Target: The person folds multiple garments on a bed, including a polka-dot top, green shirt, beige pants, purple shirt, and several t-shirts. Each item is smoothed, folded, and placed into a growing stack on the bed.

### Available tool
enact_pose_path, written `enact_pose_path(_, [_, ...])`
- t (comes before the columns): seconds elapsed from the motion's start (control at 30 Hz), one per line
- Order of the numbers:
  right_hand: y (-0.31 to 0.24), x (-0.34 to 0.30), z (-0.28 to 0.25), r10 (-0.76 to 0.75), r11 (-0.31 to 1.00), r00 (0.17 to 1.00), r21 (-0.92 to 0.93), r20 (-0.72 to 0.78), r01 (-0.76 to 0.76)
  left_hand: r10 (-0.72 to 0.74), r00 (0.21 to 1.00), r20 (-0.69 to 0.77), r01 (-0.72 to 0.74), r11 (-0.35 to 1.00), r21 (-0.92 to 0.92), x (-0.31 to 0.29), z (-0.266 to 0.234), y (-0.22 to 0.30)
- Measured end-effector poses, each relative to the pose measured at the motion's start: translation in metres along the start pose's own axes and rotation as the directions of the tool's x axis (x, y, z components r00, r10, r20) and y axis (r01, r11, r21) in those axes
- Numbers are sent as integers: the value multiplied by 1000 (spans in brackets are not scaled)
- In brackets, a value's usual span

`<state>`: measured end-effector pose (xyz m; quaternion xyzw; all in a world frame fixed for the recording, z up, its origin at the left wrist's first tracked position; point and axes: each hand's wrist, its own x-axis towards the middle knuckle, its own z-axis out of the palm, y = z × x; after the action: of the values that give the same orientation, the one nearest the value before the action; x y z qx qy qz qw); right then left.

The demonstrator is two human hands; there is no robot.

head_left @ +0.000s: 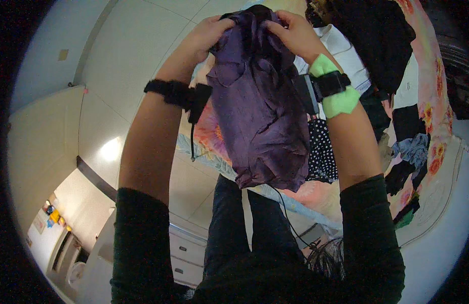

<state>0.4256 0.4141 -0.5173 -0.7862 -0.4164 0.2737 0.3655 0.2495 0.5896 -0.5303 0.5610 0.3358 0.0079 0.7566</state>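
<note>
A dark purple garment (260, 121), wrinkled and hanging down, is stretched between my two hands in front of me. My left hand (206, 38) grips its upper left edge, thumb on the near side. At the upper right edge, my right hand (295, 35) pinches the cloth the same way. Folds bunch up between the hands, and the fingers behind the fabric are hidden. The garment's lower end hangs in front of the bed's edge. What kind of garment it is, I cannot tell.
A bed with a floral sheet (315, 195) lies beyond and to the right. On it are a black-and-white polka-dot cloth (321, 154), a white garment (346, 53), black clothing (374, 38) and a grey-blue crumpled piece (412, 150). A white drawer unit (186, 256) stands at lower left.
</note>
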Motion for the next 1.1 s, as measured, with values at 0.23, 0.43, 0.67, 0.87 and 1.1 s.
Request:
enact_pose_path(0.23, [-4,-58,13,185,981,939,7,-288,-191,-348,934,-83,243,787,-568,15,-41,-39])
enact_pose_path(0.43, [3,-76,56,174,958,959,-187,-223,-217,145,979,-140,-164,977,-134,-5,-38,-82])
enact_pose_path(0.67, [-13,-15,27,277,628,956,735,96,-256,640,699,-321,-79,515,854,-24,5,-76])
enact_pose_path(0.87, [-34,6,15,164,875,985,469,-53,-120,685,726,-62,-241,338,910,-28,32,-63])
enact_pose_path(1.1, [-7,-45,69,-149,904,977,-422,-153,72,633,770,86,-441,429,788,-4,30,-52])
